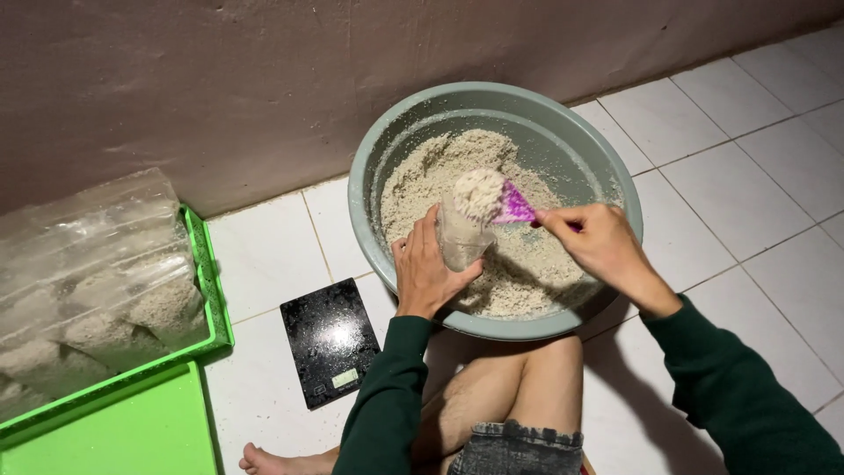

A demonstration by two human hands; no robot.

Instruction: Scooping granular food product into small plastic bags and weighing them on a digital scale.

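Note:
A grey-green basin (378, 167) on the tiled floor holds a pale, crumbly sawdust-like mix (431, 171). My left hand (425, 271) grips a small clear plastic bag (461, 237) held upright over the basin, partly filled with the mix. My right hand (596, 244) holds a purple scoop (514, 208) heaped with the mix, tipped at the bag's mouth. Both arms wear dark green sleeves.
A black digital kitchen scale (330, 339) lies on the floor left of my knee. At far left a green tray (209, 290) holds several filled clear bags (97, 281), with a green lid (123, 431) in front. A brown wall runs behind the basin. White tiles extend to the right.

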